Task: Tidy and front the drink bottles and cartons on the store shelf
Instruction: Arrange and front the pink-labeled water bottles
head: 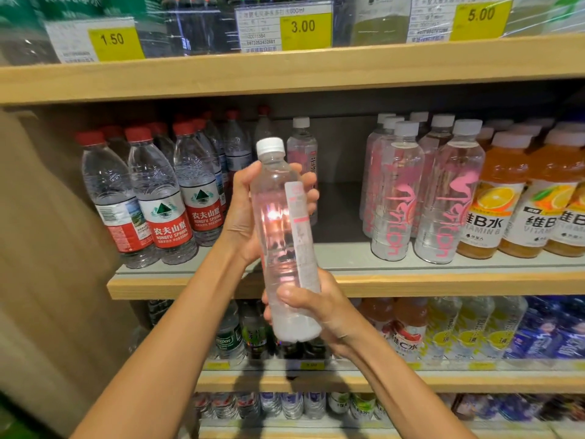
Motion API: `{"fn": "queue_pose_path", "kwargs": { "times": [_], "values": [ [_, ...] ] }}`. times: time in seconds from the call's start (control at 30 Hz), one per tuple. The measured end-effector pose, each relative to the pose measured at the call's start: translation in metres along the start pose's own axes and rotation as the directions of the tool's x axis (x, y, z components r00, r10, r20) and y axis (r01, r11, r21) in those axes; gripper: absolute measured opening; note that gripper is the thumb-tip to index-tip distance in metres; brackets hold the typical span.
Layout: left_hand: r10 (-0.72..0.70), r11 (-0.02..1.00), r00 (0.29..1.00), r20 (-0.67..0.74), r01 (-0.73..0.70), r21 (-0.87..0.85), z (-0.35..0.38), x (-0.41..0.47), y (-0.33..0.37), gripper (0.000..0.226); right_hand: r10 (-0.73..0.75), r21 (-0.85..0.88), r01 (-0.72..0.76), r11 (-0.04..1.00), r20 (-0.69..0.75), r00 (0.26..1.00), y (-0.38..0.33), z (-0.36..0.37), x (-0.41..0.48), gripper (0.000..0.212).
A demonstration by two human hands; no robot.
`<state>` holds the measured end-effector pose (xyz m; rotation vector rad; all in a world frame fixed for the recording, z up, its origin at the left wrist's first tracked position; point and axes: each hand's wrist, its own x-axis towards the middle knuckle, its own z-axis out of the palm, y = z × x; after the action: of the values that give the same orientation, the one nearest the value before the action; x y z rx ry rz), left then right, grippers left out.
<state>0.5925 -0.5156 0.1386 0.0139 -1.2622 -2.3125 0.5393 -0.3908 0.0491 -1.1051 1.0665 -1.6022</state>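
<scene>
My left hand (243,213) wraps the upper half of a clear bottle (278,236), fingers curled round its far side. My right hand (319,315) grips it near the base, thumb across the front. I hold the bottle nearly upright, white cap (270,146) on top, in front of the middle shelf (411,282) and off it, before a gap in the row. Red-capped waters (164,198) stand left of the gap, pink-lettered bottles (443,198) to its right, and orange drinks (497,210) beyond those. One lone bottle (302,153) stands deep in the gap.
</scene>
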Motion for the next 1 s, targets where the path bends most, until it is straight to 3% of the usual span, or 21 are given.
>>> {"fn": "queue_pose_path", "kwargs": {
  "times": [0.07,0.13,0.23,0.37,0.5,0.63,0.7,0.8,0.9,1.0],
  "values": [
    [0.073,0.98,0.994,-0.08,-0.056,0.193,0.002,0.0,0.001,0.056,-0.05,-0.105,0.038,0.994,-0.118,0.992,-0.003,-0.003,0.0,0.058],
    [0.276,0.866,0.934,-0.227,-0.139,0.481,0.001,0.0,0.002,0.039,-0.13,-0.221,0.082,0.972,-0.212,0.969,-0.005,-0.005,0.0,0.057],
    [0.468,0.703,0.846,-0.254,-0.182,0.688,0.008,-0.003,0.0,0.035,-0.254,-0.404,0.098,0.909,-0.353,0.901,-0.003,-0.007,0.001,0.049],
    [0.514,0.607,0.838,-0.185,-0.203,0.768,0.028,-0.008,-0.013,0.039,-0.388,-0.622,0.012,0.783,-0.473,0.791,0.003,-0.002,0.0,0.05],
    [0.573,0.612,0.767,-0.289,-0.166,0.773,0.042,-0.001,-0.027,0.035,-0.46,-0.743,-0.048,0.667,-0.462,0.759,0.01,0.002,-0.003,0.064],
    [0.632,0.64,0.701,-0.329,-0.233,0.732,0.044,0.005,-0.024,0.018,-0.431,-0.742,-0.002,0.67,-0.392,0.813,0.013,0.005,-0.009,0.071],
    [0.59,0.693,0.748,-0.304,-0.276,0.666,0.042,0.005,-0.02,0.007,-0.347,-0.655,0.03,0.755,-0.36,0.866,0.006,-0.002,-0.01,0.065],
    [0.403,0.851,0.882,-0.245,-0.262,0.455,0.038,0.004,-0.012,0.007,-0.149,-0.399,0.055,0.915,-0.209,0.967,-0.013,-0.018,-0.01,0.047],
    [0.164,0.965,0.985,-0.06,-0.147,0.218,0.033,0.004,-0.003,0.019,-0.02,-0.201,0.016,0.98,-0.016,1.0,-0.025,-0.028,-0.009,0.047],
    [0.023,0.999,0.979,0.202,-0.015,-0.041,0.029,0.006,-0.002,0.041,0.021,-0.066,-0.013,0.998,0.123,0.992,-0.03,-0.026,-0.009,0.063]
  ]
}}
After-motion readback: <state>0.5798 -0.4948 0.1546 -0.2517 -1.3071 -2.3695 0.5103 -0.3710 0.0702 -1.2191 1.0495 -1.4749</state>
